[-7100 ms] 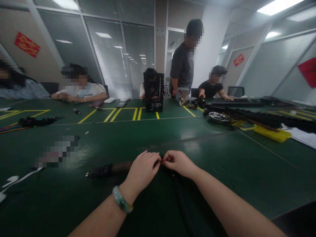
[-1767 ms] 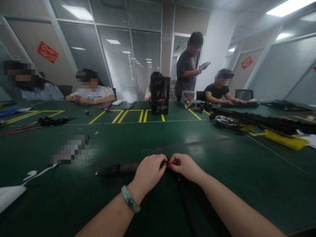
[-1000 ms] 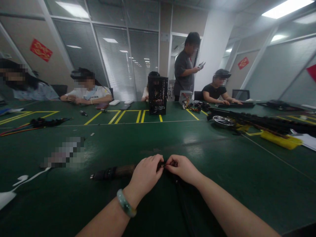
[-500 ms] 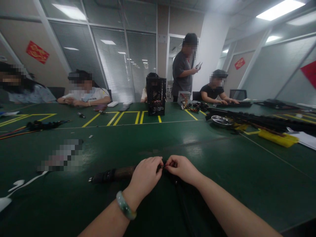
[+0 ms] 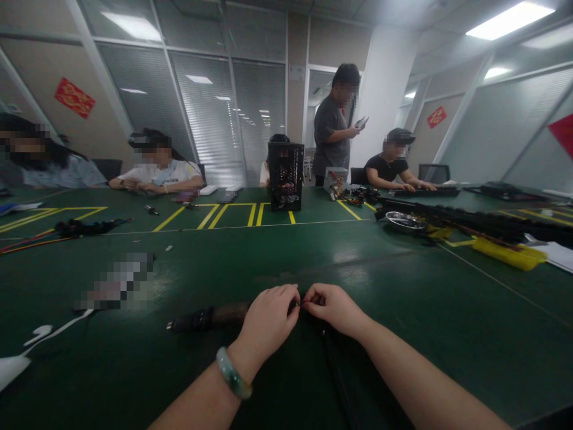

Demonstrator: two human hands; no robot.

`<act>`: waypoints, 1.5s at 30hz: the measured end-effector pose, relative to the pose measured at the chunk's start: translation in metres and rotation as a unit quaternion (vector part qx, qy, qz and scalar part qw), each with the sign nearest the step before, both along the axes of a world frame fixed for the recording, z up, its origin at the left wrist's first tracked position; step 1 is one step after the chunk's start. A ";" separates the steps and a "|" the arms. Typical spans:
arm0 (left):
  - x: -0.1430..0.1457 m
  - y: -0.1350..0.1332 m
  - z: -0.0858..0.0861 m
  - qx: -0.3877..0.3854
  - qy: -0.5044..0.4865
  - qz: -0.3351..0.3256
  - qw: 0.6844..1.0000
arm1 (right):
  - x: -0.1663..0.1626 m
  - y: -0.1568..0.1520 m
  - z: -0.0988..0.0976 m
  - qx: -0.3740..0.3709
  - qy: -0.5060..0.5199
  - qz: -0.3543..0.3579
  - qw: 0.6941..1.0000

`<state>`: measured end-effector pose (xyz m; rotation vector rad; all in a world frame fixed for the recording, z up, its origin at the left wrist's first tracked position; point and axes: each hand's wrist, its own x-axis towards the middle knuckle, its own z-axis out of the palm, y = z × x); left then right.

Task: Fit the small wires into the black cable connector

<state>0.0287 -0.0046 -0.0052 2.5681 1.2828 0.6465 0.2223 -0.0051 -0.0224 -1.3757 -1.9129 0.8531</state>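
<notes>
A dark electric screwdriver lies on the green table, its metal tip pointing left. My left hand is closed over its right end, thumb and forefinger curled together; a green bangle is on that wrist. Right against those fingertips, my right hand pinches with thumb and forefinger. A tiny shiny piece shows between the two hands, too small to name. From beneath my right hand a black cable runs down toward the near edge. The fingers hide how the cable and the screwdriver's end meet.
An open black computer case stands across the table. To the right lie a metal bowl, a yellow tray and black parts. At left are a blurred-out item, a white cord and a wire bundle. Several people are beyond.
The whole view has shifted slightly, so everything sits a little further right. Both hands keep the same pinching pose at the screwdriver's end.
</notes>
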 end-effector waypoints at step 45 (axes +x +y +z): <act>-0.001 -0.003 0.003 0.021 -0.001 -0.003 1.000 | 0.001 0.002 0.001 -0.010 -0.006 0.010 1.000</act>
